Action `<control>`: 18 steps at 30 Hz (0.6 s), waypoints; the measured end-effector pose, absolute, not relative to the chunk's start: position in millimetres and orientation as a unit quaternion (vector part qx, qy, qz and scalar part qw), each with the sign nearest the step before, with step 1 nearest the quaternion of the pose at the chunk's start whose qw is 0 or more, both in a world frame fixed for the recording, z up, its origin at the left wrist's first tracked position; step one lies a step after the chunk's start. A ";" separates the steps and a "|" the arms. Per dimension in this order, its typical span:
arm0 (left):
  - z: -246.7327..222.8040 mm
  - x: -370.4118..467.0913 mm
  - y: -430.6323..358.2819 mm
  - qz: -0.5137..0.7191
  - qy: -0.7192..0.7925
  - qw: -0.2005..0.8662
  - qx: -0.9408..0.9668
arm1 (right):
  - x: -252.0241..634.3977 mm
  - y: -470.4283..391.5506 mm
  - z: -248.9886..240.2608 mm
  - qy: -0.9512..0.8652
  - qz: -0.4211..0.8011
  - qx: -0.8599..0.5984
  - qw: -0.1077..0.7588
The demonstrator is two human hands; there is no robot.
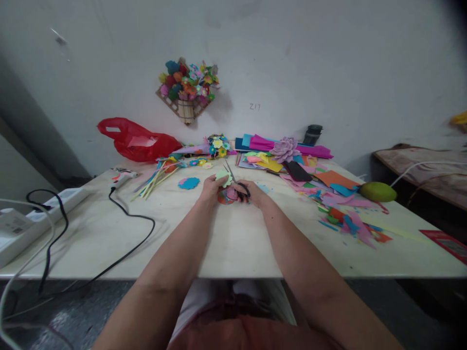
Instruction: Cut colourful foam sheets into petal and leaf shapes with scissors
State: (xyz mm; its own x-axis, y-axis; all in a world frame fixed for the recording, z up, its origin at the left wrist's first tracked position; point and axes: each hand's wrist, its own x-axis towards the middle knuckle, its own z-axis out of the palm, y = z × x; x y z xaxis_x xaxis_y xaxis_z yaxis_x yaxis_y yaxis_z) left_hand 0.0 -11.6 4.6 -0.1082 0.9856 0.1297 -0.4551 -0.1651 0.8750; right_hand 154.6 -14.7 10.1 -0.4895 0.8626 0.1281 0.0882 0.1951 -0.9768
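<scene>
Between the fingers of my left hand (pixel 210 189) is a pale green scalloped paper flower (pixel 224 178). My right hand (pixel 251 191) is closed on the black handles of a pair of scissors (pixel 231 173), whose blades point up and away beside the green paper. Under and between the hands lie round pink and orange paper pieces (pixel 226 196) on the white table (pixel 233 238). A blue scalloped flower (pixel 188 183) with some pink at its edge rests left of my left hand.
Paper scraps (pixel 350 218) and a green fruit-like object (pixel 378 191) lie at the right. A red plastic bag (pixel 140 141), yellow strips (pixel 155 181), a glue gun (pixel 124 179) with a black cable and a power strip (pixel 47 218) are at the left.
</scene>
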 end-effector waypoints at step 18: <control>3.7 7.3 -10.3 0.687 0.331 0.538 0.359 | 150.5 -15.1 7.6 -0.672 0.519 -0.372 0.375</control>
State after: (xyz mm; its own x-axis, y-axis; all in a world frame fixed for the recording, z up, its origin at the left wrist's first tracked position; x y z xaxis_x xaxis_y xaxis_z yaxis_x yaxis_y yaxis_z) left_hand 7.3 -10.3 3.7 -0.1631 0.9770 0.1374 -0.5010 -0.2020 0.8415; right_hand 150.5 -15.1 7.6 -0.4426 0.8889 0.1178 0.1115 0.1850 -0.9764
